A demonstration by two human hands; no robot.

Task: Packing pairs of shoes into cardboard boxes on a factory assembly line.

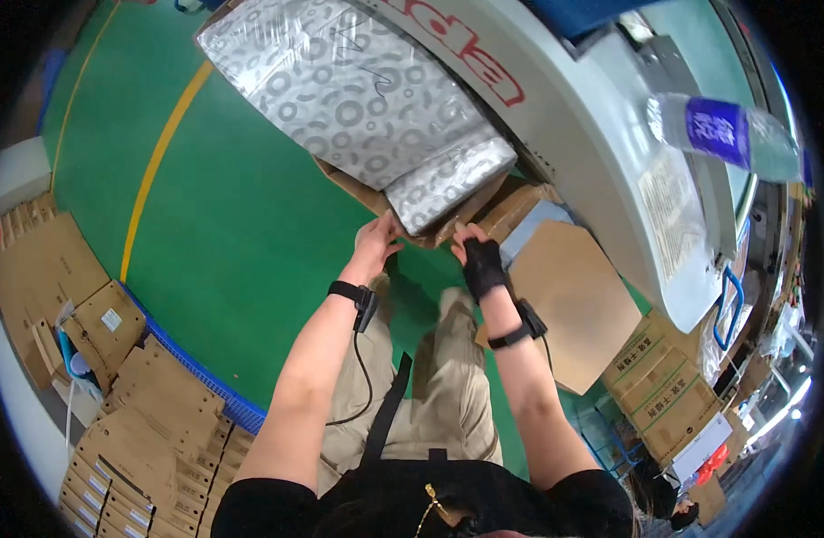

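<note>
In front of me is a cardboard box (352, 186), holding shiny silver packages wrapped in clear film. The large silver package (340, 85) has a grey ring pattern, and a smaller silver package (452, 184) lies at the near end. My left hand (374, 247) has its fingers closed on the box's near left corner. At the near right side, my right hand (479, 257), in a black fingerless glove, grips the box edge with bent fingers. Its fingertips are partly hidden against the cardboard. Both wrists carry black straps with small devices.
A large pale machine body (573, 117) curves along the right, with a plastic bottle (726, 134) on it. A flat brown carton (569, 305) stands beside my right forearm. Stacked cartons (161, 394) lie lower left by a blue plastic edge (192, 363). The floor (241, 242) is green.
</note>
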